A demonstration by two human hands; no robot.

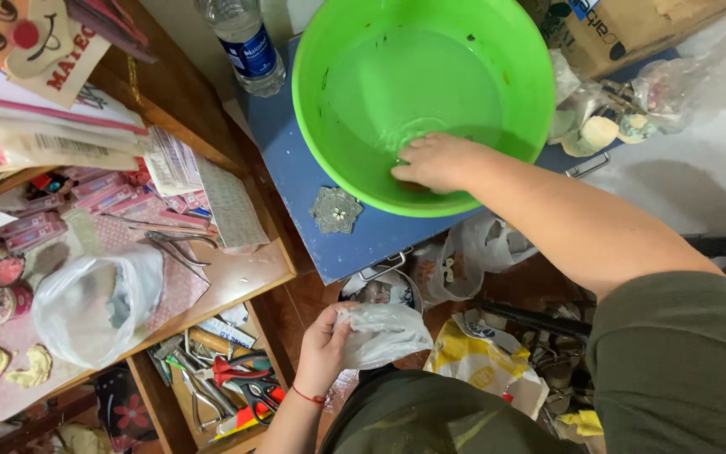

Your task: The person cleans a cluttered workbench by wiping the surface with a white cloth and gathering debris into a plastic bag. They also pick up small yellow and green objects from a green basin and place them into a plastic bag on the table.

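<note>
On the far left, a wooden worktop (237, 277) is carrying paper stacks (52, 126), pink packets (86, 197), metal pliers (180, 244) and a clear plastic bag (98, 303) lying rumpled near its front edge. Flat pale cut-outs (10, 366) are lying at the near-left corner. Below the worktop, an open drawer (220, 387) is holding tools with red handles.

Just right of the drawer, the left hand (325, 345) is sitting low in view, its grip clamped on a crumpled white bag (384, 332), fingers curled round the bag's left side. A red thread is circling that wrist. Behind the white bag, a round metal tin (380, 290) is partly showing.

Further up, a clear bottle (245, 42) with a blue label is standing upright at the corner of a blue board (296, 168). A small grey ornament (335, 210) is lying flat on the board, just beside the basin's rim.

At centre, a green basin (329, 50) is resting on the board and holding shallow water. The right hand (434, 161) is reaching into the basin at its near side, fingers bent down and pressing together toward the bottom; whether anything is under them I cannot tell.

To the right, clear wrappings with pale round pieces (598, 130) are lying beside the basin, and a cardboard box (632, 29) is standing behind them. A yellow-and-white bag (481, 361) is lying on the floor below the right forearm.
</note>
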